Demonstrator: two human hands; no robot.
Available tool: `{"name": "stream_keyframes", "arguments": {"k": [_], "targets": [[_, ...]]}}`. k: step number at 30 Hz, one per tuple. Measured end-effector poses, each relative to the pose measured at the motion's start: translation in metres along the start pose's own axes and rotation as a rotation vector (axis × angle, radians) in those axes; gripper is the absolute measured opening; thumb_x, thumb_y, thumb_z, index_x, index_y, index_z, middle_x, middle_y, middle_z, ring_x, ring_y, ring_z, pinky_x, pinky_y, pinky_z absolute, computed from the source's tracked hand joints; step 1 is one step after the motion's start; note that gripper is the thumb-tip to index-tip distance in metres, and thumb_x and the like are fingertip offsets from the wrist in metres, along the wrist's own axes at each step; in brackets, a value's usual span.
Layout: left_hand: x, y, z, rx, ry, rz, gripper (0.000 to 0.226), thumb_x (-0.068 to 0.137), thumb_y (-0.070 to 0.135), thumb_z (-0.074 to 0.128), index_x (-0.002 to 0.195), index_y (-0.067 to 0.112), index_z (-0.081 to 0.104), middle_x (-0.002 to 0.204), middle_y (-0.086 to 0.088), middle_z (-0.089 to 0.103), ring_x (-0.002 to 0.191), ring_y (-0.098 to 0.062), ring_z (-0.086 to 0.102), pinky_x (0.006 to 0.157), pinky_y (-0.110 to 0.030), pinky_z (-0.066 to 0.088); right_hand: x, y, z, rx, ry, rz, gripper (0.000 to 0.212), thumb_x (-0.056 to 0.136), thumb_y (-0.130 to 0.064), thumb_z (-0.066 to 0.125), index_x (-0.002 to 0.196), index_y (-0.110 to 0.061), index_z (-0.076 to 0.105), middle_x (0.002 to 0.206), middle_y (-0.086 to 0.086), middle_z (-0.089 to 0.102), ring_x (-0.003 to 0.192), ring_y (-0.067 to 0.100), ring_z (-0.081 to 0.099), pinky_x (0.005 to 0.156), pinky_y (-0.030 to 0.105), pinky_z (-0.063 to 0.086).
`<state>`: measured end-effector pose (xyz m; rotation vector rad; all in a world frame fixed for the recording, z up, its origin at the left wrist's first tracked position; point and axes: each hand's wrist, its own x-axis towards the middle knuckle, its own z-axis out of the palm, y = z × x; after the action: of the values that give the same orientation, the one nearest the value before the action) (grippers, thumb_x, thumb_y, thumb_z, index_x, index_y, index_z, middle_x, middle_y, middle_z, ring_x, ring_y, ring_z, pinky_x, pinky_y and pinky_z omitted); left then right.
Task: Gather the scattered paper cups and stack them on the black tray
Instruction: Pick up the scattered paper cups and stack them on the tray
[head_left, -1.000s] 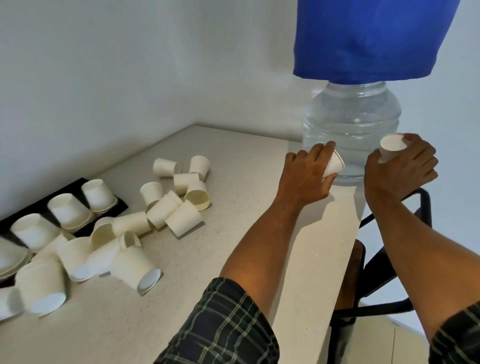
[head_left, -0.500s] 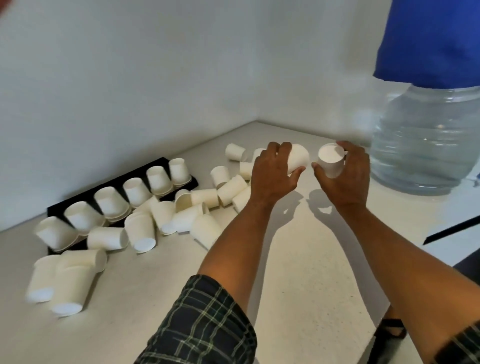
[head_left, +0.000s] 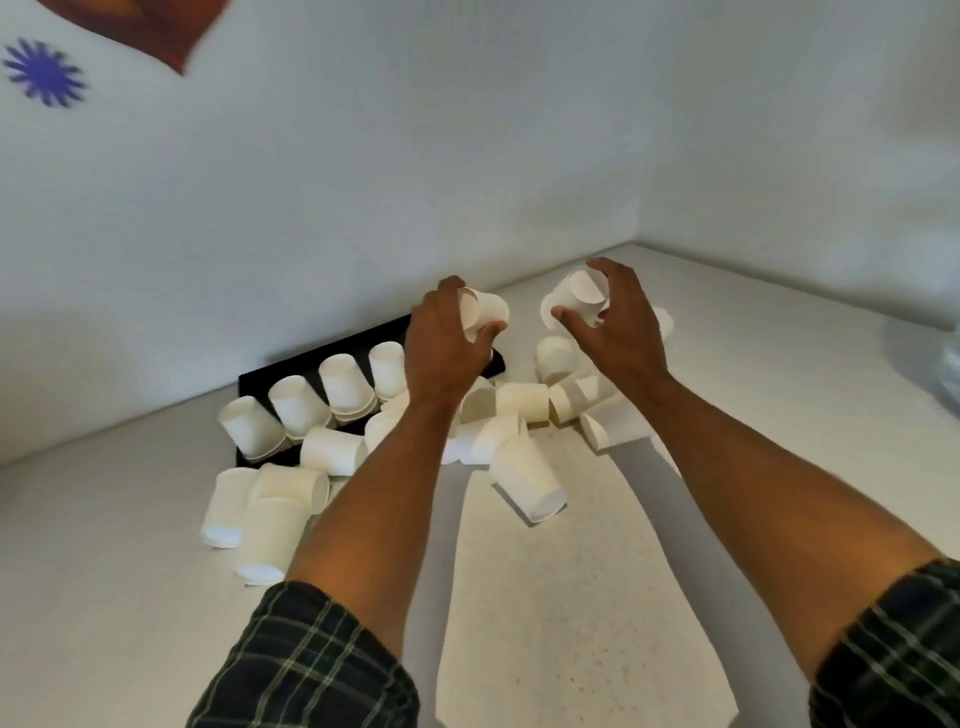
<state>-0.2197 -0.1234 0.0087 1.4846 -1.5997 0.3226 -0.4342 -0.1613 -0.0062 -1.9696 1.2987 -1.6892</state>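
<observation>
Both hands loaded: left hand (head_left: 447, 343) pinches one paper cup (head_left: 485, 312), right hand (head_left: 613, 325) clutches another (head_left: 574, 296), mouths angled together, likely for nesting. Black tray (head_left: 260, 376) sits at ten o'clock, loose cups (head_left: 527, 483) alongside.

One black tray (head_left: 270, 375), two hands (head_left: 441, 353), roughly twenty paper cups (head_left: 527, 486).

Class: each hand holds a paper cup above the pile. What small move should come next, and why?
Probably lower the left hand and set its cup upside down over a stack on the black tray just below; the stacks there stand inverted.
</observation>
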Motion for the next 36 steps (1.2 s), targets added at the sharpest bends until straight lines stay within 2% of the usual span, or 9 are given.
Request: {"name": "stream_keyframes", "arguments": {"k": [8, 11, 15, 19, 24, 28, 31, 33, 36], "targets": [[0.032, -0.066, -0.013, 0.092, -0.02, -0.133, 0.061, 0.09, 0.04, 0.067, 0.142, 0.018, 0.046, 0.13, -0.012, 0.053, 0.118, -0.031, 0.048, 0.086, -0.033, 0.041, 0.055, -0.011, 0.09, 0.044, -0.161, 0.023, 0.061, 0.086, -0.035, 0.073, 0.139, -0.017, 0.048, 0.136, 0.003, 0.05, 0.123, 0.014, 0.05, 0.093, 0.021, 0.039], [0.038, -0.077, -0.006, 0.128, -0.063, -0.163, 0.06, 0.095, 0.04, 0.061, 0.147, 0.017, 0.042, 0.134, -0.014, 0.049, 0.122, -0.032, 0.046, 0.091, -0.038, 0.044, 0.066, -0.006, 0.119, 0.039, -0.202, 0.067, 0.059, 0.088, -0.035, 0.07, 0.14, -0.018, 0.048, 0.137, 0.003, 0.05, 0.123, 0.016, 0.051, 0.092, 0.022, 0.04], [0.039, -0.088, 0.006, 0.194, -0.126, -0.164, 0.059, 0.099, 0.042, 0.054, 0.151, 0.017, 0.038, 0.136, -0.015, 0.046, 0.123, -0.033, 0.045, 0.092, -0.041, 0.046, 0.071, 0.0, 0.148, 0.003, -0.274, 0.087, 0.056, 0.091, -0.034, 0.066, 0.142, -0.019, 0.049, 0.14, 0.004, 0.047, 0.125, 0.02, 0.051, 0.102, 0.034, 0.043], [0.035, -0.096, 0.018, 0.238, -0.172, -0.155, 0.043, 0.1, 0.034, 0.054, 0.138, 0.014, 0.056, 0.139, -0.013, 0.044, 0.125, -0.031, 0.046, 0.093, -0.044, 0.051, 0.069, 0.008, 0.165, -0.084, -0.394, 0.078, 0.045, 0.095, -0.029, 0.061, 0.138, -0.016, 0.054, 0.142, 0.005, 0.047, 0.126, 0.022, 0.051, 0.105, 0.035, 0.041], [0.029, -0.101, 0.025, 0.27, -0.201, -0.126, 0.023, 0.095, 0.013, 0.06, 0.114, 0.009, 0.071, 0.124, -0.009, 0.056, 0.113, -0.028, 0.053, 0.086, -0.038, 0.052, 0.059, 0.015, 0.175, -0.148, -0.441, 0.037, 0.022, 0.097, -0.015, 0.057, 0.115, -0.013, 0.069, 0.127, 0.005, 0.053, 0.111, 0.021, 0.058, 0.092, 0.029, 0.045], [0.026, -0.101, 0.03, 0.347, -0.254, -0.057, 0.029, 0.091, 0.004, 0.055, 0.112, 0.009, 0.073, 0.108, -0.011, 0.065, 0.102, -0.031, 0.055, 0.084, -0.039, 0.048, 0.052, 0.02, 0.174, -0.218, -0.505, 0.04, 0.027, 0.096, -0.012, 0.054, 0.12, -0.013, 0.067, 0.129, 0.009, 0.052, 0.114, 0.026, 0.057, 0.096, 0.038, 0.047], [0.024, -0.098, 0.032, 0.431, -0.267, -0.039, 0.029, 0.087, 0.005, 0.055, 0.109, 0.009, 0.075, 0.101, -0.012, 0.066, 0.095, -0.033, 0.055, 0.079, -0.039, 0.046, 0.049, 0.024, 0.168, -0.283, -0.622, 0.038, 0.039, 0.097, -0.013, 0.051, 0.137, -0.014, 0.056, 0.141, 0.011, 0.044, 0.125, 0.029, 0.049, 0.102, 0.039, 0.043], [0.024, -0.095, 0.031, 0.473, -0.282, -0.044, 0.028, 0.089, 0.01, 0.057, 0.111, 0.01, 0.074, 0.101, -0.012, 0.067, 0.095, -0.034, 0.055, 0.079, -0.039, 0.043, 0.049, 0.023, 0.161, -0.334, -0.703, 0.029, 0.048, 0.099, -0.016, 0.049, 0.147, -0.016, 0.044, 0.153, 0.01, 0.035, 0.135, 0.031, 0.04, 0.109, 0.041, 0.037], [0.019, -0.086, 0.028, 0.474, -0.293, -0.029, 0.036, 0.093, 0.021, 0.057, 0.128, 0.014, 0.063, 0.117, -0.01, 0.066, 0.107, -0.034, 0.057, 0.088, -0.043, 0.043, 0.045, 0.018, 0.144, -0.353, -0.767, 0.002, 0.063, 0.098, -0.023, 0.055, 0.155, -0.021, 0.028, 0.161, 0.005, 0.027, 0.142, 0.029, 0.032, 0.114, 0.04, 0.03]]}}
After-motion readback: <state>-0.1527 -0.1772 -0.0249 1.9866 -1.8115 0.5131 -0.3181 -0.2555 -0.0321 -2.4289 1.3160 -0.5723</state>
